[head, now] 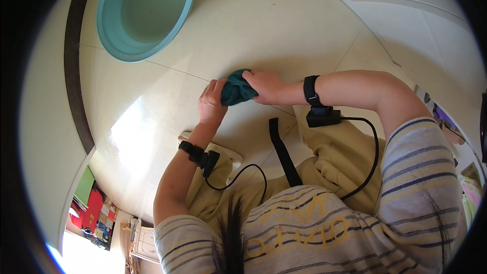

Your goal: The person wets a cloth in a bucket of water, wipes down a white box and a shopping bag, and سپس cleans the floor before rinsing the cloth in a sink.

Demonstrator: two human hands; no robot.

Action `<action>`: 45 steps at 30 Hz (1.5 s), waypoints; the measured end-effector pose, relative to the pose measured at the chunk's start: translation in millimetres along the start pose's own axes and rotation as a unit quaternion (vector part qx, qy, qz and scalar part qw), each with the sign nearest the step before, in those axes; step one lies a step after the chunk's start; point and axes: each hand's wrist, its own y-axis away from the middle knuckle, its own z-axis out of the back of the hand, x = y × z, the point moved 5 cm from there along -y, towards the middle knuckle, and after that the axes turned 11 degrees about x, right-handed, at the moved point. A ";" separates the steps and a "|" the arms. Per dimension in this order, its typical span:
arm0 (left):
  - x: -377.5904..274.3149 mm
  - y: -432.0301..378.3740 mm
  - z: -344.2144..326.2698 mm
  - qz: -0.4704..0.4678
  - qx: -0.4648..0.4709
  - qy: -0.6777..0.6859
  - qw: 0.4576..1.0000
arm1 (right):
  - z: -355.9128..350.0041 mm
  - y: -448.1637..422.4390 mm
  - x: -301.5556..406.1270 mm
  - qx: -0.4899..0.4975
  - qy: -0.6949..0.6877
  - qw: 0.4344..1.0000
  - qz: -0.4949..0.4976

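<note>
Both my hands grip a bunched dark teal cloth point(237, 90), one at each side of it, above the pale tiled floor. My left hand point(212, 101) has its fingers curled over the cloth's left end. On the opposite end, my right hand point(266, 85) closes around it with the thumb on top. Part of the fabric is hidden inside my hands. Beyond my left hand, a light-blue plastic basin point(114, 42) stands on the floor with cloudy water point(156, 5) in it.
A white cabinet-like unit point(411, 19) stands at the far right. Dark trim point(74, 83) edges the floor at left. Cables run from the black wrist straps point(312, 90), and a black strap point(283, 152) hangs before my lap. Colourful items point(91, 209) lie at lower left.
</note>
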 end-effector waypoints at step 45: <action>30.3 32.9 -54.7 0.254 0.093 0.562 0.782 | -9.1 -2.4 -14.7 0.109 -0.482 0.865 -0.091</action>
